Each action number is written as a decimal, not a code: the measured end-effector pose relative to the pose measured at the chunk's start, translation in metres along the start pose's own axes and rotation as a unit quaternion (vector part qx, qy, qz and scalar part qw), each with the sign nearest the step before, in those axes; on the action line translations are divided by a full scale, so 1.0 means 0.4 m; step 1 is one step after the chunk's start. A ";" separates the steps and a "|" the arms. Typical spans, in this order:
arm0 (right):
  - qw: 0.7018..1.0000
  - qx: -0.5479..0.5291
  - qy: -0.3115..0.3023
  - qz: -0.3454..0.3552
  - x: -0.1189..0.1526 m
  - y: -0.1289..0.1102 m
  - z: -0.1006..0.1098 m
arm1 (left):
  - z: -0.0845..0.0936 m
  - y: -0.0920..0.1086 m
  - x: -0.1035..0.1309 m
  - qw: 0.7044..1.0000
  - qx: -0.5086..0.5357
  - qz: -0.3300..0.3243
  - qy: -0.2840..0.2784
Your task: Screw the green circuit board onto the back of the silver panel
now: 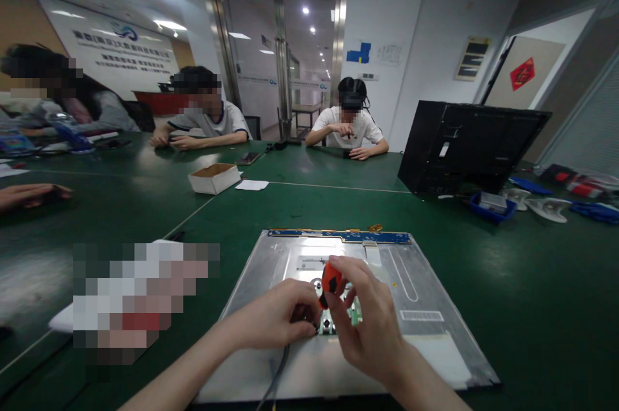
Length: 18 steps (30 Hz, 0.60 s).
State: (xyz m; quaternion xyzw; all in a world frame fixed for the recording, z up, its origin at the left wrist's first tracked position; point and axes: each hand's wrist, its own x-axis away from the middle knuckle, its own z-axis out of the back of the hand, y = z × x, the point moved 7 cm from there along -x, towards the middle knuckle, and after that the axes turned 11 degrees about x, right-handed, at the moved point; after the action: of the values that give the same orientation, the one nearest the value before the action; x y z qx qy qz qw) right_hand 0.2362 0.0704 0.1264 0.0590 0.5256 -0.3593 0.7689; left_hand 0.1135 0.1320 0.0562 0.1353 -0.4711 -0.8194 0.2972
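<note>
A flat display panel [271, 256] lies back-up on the table, with a narrow blue circuit board [309, 235] along its far edge. Near its middle sits a small green circuit board [356, 314], partly covered by my hands. My right hand [370, 311] grips the red and black handle of a screwdriver [331, 277], tilted over the small board; its tip is hidden. Beside it, my left hand [275, 317] has its fingers curled together at the board's left side. What they pinch, if anything, is hidden. A dark cable [278, 375] runs from under that hand toward me.
A black monitor casing [474, 146] stands at the right, near a blue tray [492, 206]. An open white box [214, 179] and a paper slip [252, 184] lie farther off. Several people sit around the green table [300, 198]; another person's hand [36, 196] rests at the left.
</note>
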 end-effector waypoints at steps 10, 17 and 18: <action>0.999 0.037 0.038 -0.007 -0.005 -0.001 0.010 | 0.001 0.006 -0.006 1.000 0.007 -0.011 -0.010; 1.000 -0.002 -0.009 0.006 0.001 -0.003 -0.002 | -0.002 -0.004 -0.003 1.000 -0.003 -0.011 0.003; 1.000 -0.007 -0.003 0.006 0.003 -0.002 -0.001 | -0.003 -0.005 -0.003 1.000 -0.004 -0.017 0.002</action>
State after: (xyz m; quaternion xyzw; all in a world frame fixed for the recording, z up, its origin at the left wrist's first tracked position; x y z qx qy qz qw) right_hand 0.2357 0.0693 0.1255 0.0558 0.5252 -0.3512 0.7731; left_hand 0.1142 0.1327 0.0538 0.1439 -0.4645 -0.8261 0.2848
